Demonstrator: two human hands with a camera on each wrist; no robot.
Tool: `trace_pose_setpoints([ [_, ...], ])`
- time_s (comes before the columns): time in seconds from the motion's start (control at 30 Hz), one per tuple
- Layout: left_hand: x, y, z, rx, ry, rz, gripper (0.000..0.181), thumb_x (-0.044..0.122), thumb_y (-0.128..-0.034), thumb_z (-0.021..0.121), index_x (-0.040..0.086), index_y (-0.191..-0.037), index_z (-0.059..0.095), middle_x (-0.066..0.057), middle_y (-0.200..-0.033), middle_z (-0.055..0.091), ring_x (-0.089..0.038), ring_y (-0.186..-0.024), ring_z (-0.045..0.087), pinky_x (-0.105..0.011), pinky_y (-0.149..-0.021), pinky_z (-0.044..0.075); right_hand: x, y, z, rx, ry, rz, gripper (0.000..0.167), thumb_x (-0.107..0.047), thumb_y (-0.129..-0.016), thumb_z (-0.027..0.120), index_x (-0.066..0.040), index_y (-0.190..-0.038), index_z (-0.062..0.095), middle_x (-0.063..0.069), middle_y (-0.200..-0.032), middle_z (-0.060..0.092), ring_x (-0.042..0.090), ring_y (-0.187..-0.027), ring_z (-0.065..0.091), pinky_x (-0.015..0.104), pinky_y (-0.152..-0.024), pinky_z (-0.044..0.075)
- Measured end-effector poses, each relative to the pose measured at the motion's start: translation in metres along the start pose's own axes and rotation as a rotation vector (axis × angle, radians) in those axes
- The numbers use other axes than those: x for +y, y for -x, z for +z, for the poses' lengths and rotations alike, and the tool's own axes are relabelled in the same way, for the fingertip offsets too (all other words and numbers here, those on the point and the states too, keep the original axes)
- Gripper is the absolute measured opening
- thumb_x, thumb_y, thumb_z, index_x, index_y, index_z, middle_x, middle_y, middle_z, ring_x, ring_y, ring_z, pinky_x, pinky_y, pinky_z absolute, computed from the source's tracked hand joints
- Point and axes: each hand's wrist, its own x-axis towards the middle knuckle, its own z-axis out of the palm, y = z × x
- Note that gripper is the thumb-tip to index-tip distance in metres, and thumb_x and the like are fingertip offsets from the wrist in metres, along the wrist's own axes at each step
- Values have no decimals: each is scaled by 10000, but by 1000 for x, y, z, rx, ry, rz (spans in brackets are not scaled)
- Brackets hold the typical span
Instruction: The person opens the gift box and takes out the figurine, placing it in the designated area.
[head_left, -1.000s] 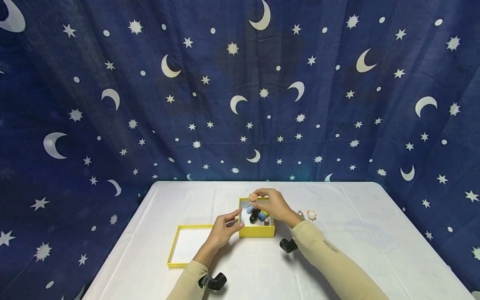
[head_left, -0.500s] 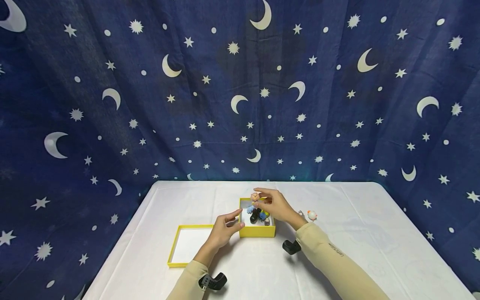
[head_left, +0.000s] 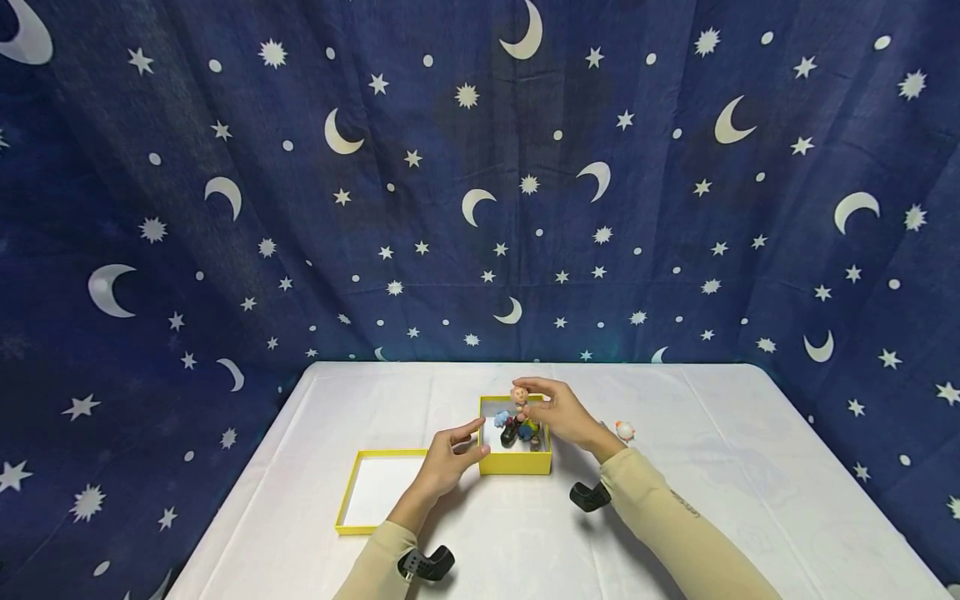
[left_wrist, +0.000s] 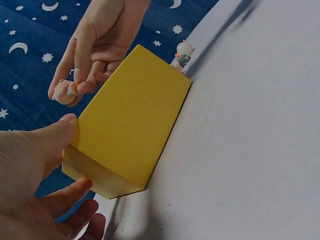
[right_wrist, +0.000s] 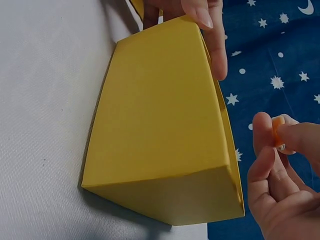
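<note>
Head view: pinching figure point(head_left: 520, 395) in right grip point(head_left: 561, 414), held above box point(head_left: 514, 464); touching box end with left grip point(head_left: 446, 463), fingers spread. Apparently partway: lid point(head_left: 382, 492) off, lying left of box on counter point(head_left: 750, 467); several toys point(head_left: 509, 433) inside; white toy point(head_left: 625, 430) outside, right, likely left to do.

Pink figurine point(head_left: 520, 395) now slightly farther right

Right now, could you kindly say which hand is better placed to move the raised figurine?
Probably the right hand: it pinches the figurine above the box, while the left hand touches the box.
</note>
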Motion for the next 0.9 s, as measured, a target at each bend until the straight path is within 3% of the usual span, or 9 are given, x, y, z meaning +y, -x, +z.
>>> trace_pose_setpoints([
  [0.13, 6, 1, 0, -3, 0, -4, 488, 34, -944, 673, -73, -1403, 544, -276, -1464, 524, -532, -1335, 495, -630, -1130, 421, -1, 2, -3, 14, -11, 17, 533, 65, -954, 561, 78, -1471, 434, 337, -1443, 472, 528, -1058, 659, 333, -910, 623],
  [0.3, -5, -2, -1, -3, -8, -1, 507, 92, -946, 693, -30, -1417, 551, -229, -1477, 535, -494, -1348, 506, -592, -1139, 434, -5, 5, -4, 55, 36, 11, 529, 82, -942, 592, 84, -1454, 456, 349, -1422, 487, 533, -1051, 663, 406, -908, 625],
  [0.37, -7, -2, -1, -6, -11, -4, 508, 104, -945, 697, -19, -1418, 556, -216, -1479, 538, -486, -1351, 507, -585, -1143, 434, -5, 7, -6, 73, 63, 7, 517, 90, -937, 597, 88, -1439, 474, 357, -1411, 497, 518, -1025, 676, 381, -882, 632],
  [0.6, -6, -2, -2, -2, -10, -5, 508, 93, -942, 698, -20, -1417, 557, -224, -1479, 537, -485, -1352, 506, -581, -1140, 440, -7, 9, -11, 101, 127, -5, 496, 91, -919, 625, 81, -1404, 518, 347, -1383, 539, 233, -873, 734, 187, -773, 586],
  [0.77, -4, -1, -2, 3, 20, -12, 511, 76, -942, 695, -23, -1422, 551, -235, -1484, 528, -497, -1355, 499, -590, -1132, 444, -9, 14, -13, 119, 177, 3, 483, 65, -915, 657, 52, -1387, 552, 331, -1374, 560, 327, -879, 728, 173, -732, 567],
  [0.9, -5, -1, -2, -1, 27, -3, 508, 71, -945, 690, -28, -1422, 547, -246, -1487, 519, -505, -1356, 492, -598, -1135, 436, -9, 19, -18, 135, 227, 26, 473, 29, -928, 668, 8, -1390, 569, 298, -1360, 579, 236, -802, 705, 222, -621, 544],
])
